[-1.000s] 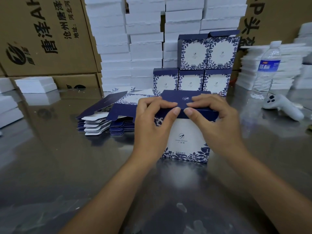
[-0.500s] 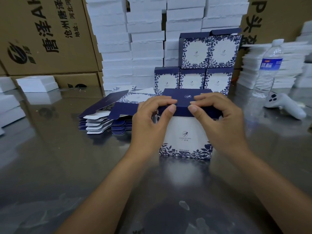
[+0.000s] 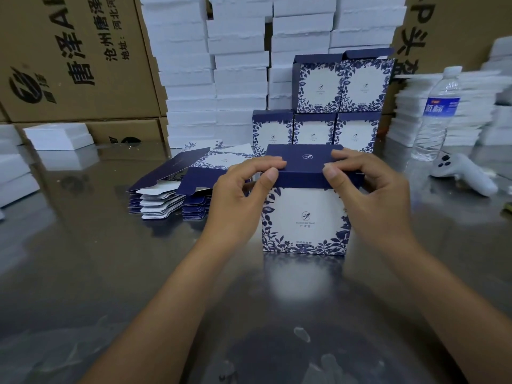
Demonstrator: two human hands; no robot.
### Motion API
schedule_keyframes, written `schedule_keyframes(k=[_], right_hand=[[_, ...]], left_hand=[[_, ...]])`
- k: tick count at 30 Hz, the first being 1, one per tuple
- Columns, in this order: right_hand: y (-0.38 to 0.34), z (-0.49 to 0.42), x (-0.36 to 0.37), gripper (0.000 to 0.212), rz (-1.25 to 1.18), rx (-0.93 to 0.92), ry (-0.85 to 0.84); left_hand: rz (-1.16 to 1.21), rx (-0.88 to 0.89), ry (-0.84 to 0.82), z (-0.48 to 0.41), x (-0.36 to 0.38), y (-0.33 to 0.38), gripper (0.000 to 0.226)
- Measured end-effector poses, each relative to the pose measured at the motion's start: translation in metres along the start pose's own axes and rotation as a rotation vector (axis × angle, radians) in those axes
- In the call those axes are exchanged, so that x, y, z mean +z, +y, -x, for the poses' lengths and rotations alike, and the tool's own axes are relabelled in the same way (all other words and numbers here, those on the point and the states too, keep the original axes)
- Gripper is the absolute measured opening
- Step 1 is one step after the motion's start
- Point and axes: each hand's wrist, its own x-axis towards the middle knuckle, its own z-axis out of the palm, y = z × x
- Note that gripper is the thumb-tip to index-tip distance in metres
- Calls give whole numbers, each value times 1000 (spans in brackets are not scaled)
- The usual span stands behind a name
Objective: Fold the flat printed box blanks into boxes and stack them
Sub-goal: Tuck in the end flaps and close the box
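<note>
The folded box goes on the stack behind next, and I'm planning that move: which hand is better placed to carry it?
Probably right: the right hand grips the box nearest the stacked boxes.

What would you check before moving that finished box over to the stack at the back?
1. Lid of the box in hand shut flat: ok, the dark blue top lies level.
2. Both hands on it: ok, left hand and right hand pinch the lid's front edge.
3. Front tuck flap fully in: cannot tell, fingers cover the corners.
4. Room on the stack of folded boxes: ok, three below, two above, a free spot at the top left.
5. Path clear: ok, only bare table lies between.
6. More flat blanks ready: ok, a pile lies to the left.
</note>
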Motion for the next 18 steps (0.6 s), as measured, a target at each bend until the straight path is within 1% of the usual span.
schedule_keyframes(k=[2,6,10,18], right_hand=[[5,-1,-2,5,-20,7,5],[18,-2,-3,12,-119,64,51],[25,-3,-3,20,-107,69,53],[23,-3,-3,17,-115,79,48]], left_hand=[[14,1,-23,0,-2,-1,23],[21,10,-42,-1,-4,-1,26],[40,23,-55,-1,-6,-2,26],[69,24,-32,-1,-4,-4,28]])
